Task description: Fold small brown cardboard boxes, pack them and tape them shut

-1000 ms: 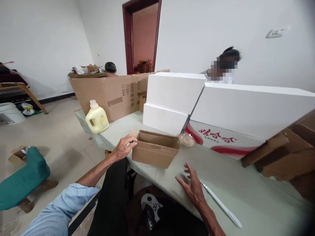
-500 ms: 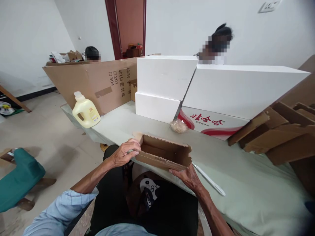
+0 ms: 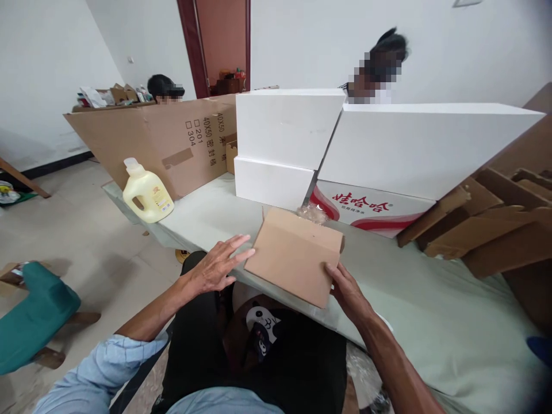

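A small brown cardboard box [image 3: 295, 253] is tipped so that a broad plain side faces me, at the near edge of the table; its inside is hidden. My right hand [image 3: 347, 287] grips the box at its right end, thumb on the front face and fingers behind. Just off the left edge of the box is my left hand [image 3: 222, 261], its fingers spread and holding nothing. A crumpled clear plastic bundle [image 3: 313, 214] lies right behind the box.
White boxes [image 3: 287, 126] are stacked at the back beside a large carton [image 3: 172, 146]. A pale yellow jug [image 3: 148, 192] stands at the left. Folded cardboard [image 3: 487, 224] leans at the right on the green tablecloth [image 3: 435, 310]. Two people are behind the boxes.
The cardboard box has turned from open side up to a flat side facing me. My left hand has let go of it. The white-handled tool is now mostly hidden behind my right arm.
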Motion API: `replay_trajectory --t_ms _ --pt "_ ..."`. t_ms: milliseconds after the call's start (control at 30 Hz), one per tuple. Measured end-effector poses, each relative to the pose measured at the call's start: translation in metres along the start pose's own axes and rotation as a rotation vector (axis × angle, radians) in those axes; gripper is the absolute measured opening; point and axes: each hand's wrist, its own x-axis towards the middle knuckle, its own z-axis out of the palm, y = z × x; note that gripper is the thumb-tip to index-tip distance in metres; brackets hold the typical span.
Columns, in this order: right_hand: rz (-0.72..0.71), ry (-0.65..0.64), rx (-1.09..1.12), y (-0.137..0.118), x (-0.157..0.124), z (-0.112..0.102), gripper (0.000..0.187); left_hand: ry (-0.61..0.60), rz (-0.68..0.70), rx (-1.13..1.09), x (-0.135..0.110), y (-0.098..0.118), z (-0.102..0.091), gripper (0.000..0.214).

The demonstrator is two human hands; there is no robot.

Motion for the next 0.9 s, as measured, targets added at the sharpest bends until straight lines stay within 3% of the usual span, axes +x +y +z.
replay_trajectory --t_ms 67,167,267,433,600,667,833,900 --pt "0.141 -0.045 0.057 -0.005 0.0 -0.001 0.079 -0.054 0.043 0.033 0.002 0.002 0.005 0.116" --pt "0.244 -0.112 0.061 -0.012 -0.002 -0.002 0.075 0.004 0.1 0.01 0.009 0.002 0.008 0.117" --pt "0.243 -0.186 0.025 -0.019 -0.006 -0.008 0.077 0.061 0.098 -0.092 0.015 0.003 0.004 0.125" --pt "0.262 -0.223 -0.013 -0.022 -0.015 -0.017 0.066 0.109 -0.044 -0.381 0.018 0.01 -0.01 0.137" --pt "0.233 -0.277 -0.071 -0.02 -0.025 -0.015 0.062 0.118 -0.129 -0.451 0.017 0.008 -0.007 0.142" --pt "0.128 -0.258 -0.253 -0.014 -0.025 -0.022 0.066 0.156 -0.165 -0.469 0.017 0.006 -0.002 0.142" --pt "-0.244 0.238 -1.16 0.028 -0.022 -0.074 0.053 0.249 -0.241 -0.567 0.011 0.003 0.009 0.132" --pt "-0.248 0.286 -1.386 0.049 -0.024 -0.094 0.04 0.294 -0.267 -0.621 0.007 0.002 0.014 0.124"
